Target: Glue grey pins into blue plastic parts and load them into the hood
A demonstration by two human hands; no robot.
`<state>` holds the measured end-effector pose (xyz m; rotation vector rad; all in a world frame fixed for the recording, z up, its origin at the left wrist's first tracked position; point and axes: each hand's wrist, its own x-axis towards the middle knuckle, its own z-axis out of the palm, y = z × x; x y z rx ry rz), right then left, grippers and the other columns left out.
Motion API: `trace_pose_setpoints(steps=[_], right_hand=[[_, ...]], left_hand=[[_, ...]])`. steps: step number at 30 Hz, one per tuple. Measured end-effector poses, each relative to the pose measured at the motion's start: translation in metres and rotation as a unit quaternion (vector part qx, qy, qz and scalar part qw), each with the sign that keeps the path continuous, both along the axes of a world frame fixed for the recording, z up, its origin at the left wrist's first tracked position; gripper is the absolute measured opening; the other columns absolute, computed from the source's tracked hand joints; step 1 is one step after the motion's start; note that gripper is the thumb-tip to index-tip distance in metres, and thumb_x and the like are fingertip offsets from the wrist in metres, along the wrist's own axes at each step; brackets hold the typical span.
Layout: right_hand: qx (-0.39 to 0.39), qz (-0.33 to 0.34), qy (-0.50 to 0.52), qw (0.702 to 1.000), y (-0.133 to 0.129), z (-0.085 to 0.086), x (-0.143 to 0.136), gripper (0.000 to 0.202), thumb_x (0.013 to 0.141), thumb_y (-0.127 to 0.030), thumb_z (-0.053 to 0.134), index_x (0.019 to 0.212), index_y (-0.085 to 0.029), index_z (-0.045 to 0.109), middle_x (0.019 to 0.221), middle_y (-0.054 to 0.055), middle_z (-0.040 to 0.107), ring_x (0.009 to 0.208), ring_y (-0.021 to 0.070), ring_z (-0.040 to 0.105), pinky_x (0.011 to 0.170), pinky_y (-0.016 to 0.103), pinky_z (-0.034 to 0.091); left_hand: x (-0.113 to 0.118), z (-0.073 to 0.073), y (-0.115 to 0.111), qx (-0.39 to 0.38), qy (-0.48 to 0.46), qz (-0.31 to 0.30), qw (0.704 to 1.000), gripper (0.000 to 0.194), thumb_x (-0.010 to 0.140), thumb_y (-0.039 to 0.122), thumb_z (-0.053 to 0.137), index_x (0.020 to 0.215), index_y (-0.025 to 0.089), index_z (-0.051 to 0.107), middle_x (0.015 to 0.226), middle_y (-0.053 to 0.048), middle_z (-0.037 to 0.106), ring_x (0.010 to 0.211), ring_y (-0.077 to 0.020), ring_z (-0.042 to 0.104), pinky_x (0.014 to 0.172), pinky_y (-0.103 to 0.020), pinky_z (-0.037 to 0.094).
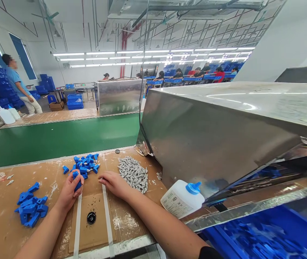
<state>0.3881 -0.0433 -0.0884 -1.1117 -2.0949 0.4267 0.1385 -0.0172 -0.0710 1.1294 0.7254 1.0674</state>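
My left hand (71,189) is closed around a blue plastic part (77,180), held above the bench. My right hand (114,183) hovers to its right with thumb and fingertips pinched together; whatever they may hold is too small to make out. Just beyond the left hand lies a loose pile of blue plastic parts (88,163), some with pale ends. A second pile of blue parts (31,207) sits left of my left forearm. Beside my right hand is a heap of small grey pieces (133,172). A small black round dish (91,217) rests on a cardboard sheet (96,237) between my forearms.
A white bottle with a blue cap (182,198) leans by my right forearm. A large metal housing (191,144) rises on the right. Behind the bench runs a green conveyor belt (62,138). A blue bin (264,233) stands low right. Other people are farther off.
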Motion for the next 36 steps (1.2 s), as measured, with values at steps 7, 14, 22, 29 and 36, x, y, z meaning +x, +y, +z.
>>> trace_pose_setpoints(steps=[7,14,22,29,36], right_hand=[[-0.014,0.005,0.061,0.998,-0.002,0.001,-0.001,0.025,0.107,-0.034,0.055,0.115,-0.018,0.073,0.110,0.011,0.077,0.102,0.0206,0.071,0.094,0.033,0.054],[-0.170,0.035,0.205,0.963,-0.013,0.006,-0.008,0.030,0.101,-0.043,0.062,0.110,-0.017,0.073,0.086,0.003,0.074,0.077,0.0145,0.066,0.073,0.027,0.052],[-0.315,0.092,0.331,0.885,-0.027,0.007,-0.010,0.040,0.094,-0.051,0.074,0.117,-0.019,0.075,0.087,0.004,0.077,0.072,0.0126,0.068,0.075,0.030,0.058],[-0.242,0.105,0.231,0.937,-0.036,0.016,-0.007,0.027,0.100,-0.044,0.070,0.109,-0.020,0.079,0.084,0.002,0.072,0.072,0.0128,0.066,0.071,0.029,0.056],[-0.120,0.282,0.024,0.952,-0.042,0.027,-0.003,0.025,0.107,-0.033,0.057,0.123,-0.027,0.076,0.109,0.007,0.076,0.100,0.0184,0.073,0.091,0.036,0.061]], left_hand=[[0.001,-0.001,-0.001,-0.002,0.035,0.022,0.999,0.048,0.092,0.060,0.075,0.112,0.021,0.056,0.078,0.003,0.061,0.040,-0.0011,0.031,0.043,-0.014,0.022],[0.010,0.008,-0.005,-0.038,0.022,-0.009,0.999,0.050,0.096,0.070,0.049,0.098,0.020,0.053,0.073,-0.002,0.062,0.042,-0.0071,0.033,0.040,-0.018,0.023],[0.013,0.000,-0.003,0.029,0.080,-0.021,0.996,0.061,0.089,0.076,0.069,0.106,0.018,0.055,0.083,-0.004,0.067,0.051,-0.0079,0.043,0.043,-0.019,0.029],[0.014,-0.008,0.001,0.025,0.126,-0.030,0.991,0.068,0.080,0.073,0.081,0.110,0.016,0.060,0.086,-0.005,0.071,0.051,-0.0069,0.041,0.044,-0.021,0.028],[0.016,-0.004,-0.002,0.057,0.162,-0.042,0.984,0.062,0.084,0.073,0.076,0.104,0.015,0.065,0.078,-0.004,0.072,0.053,-0.0082,0.042,0.049,-0.023,0.026]])
